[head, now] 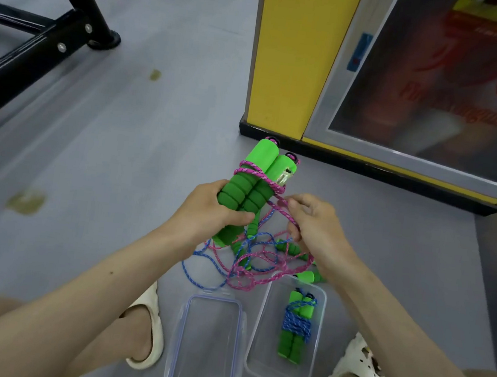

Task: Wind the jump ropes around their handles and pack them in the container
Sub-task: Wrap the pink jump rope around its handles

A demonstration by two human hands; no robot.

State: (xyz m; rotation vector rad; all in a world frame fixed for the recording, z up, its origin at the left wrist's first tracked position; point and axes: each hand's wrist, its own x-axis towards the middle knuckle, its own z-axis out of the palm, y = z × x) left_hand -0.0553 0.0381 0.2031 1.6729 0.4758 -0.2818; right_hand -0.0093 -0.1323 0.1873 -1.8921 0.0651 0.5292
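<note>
Left hand (pixel 207 211): fingers wrapped round the green handles (pixel 249 185), mid frame.
Right hand (pixel 314 224): fingers pinching the pink rope (pixel 282 208).

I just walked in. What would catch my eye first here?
The bright green handles held up in the left hand, with the right hand pinching pink rope wound round them. Below, on the floor, a clear container holds a blue-wound bundle.

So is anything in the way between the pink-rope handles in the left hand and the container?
No lid: the container is open, with one wound bundle inside and room beside it. But the pink rope trailing from the handles runs into a loose pink-and-blue tangle on the floor at the container's far edge.
</note>
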